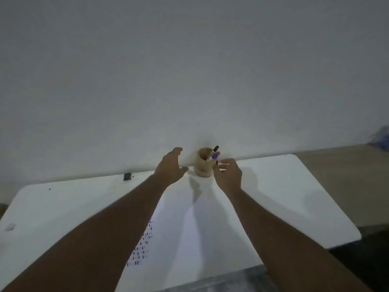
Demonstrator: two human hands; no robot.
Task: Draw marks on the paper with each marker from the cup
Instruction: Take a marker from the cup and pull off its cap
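Observation:
A tan cup (203,165) stands at the far edge of the white table (294,197), against the wall. Markers stick out of it: a black-capped one (216,148) and a purple and red one (215,155). My left hand (171,167) hovers just left of the cup, fingers spread and holding nothing. My right hand (229,174) is just right of the cup, its fingers pinched on a white-bodied marker (223,164) whose dark end points at the cup's rim. The paper (189,224) lies between my forearms, with rows of small dark marks (143,245) along its left side.
A small black object (127,176) sits at the table's far edge to the left. The grey wall rises right behind the cup. The table ends at right, with brown floor (336,175) beyond it.

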